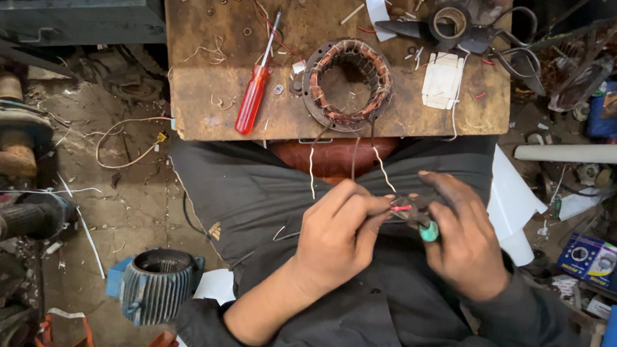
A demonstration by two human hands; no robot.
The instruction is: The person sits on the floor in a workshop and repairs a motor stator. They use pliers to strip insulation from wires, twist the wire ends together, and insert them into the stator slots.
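Cluttered workshop; stator (347,83) lies on wooden surface (208,108), its leads hang to the lap. Left hand (339,238) pinches a red wire (400,207); right hand (464,239) grips a small tool (425,225) on it. Best to hold wire taut & squeeze gently, w/o cutting strands.

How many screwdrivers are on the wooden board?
1: the red-handled screwdriver lies on the wooden board, left of the copper-wound motor ring. Clutter at the board's far right could hide another.
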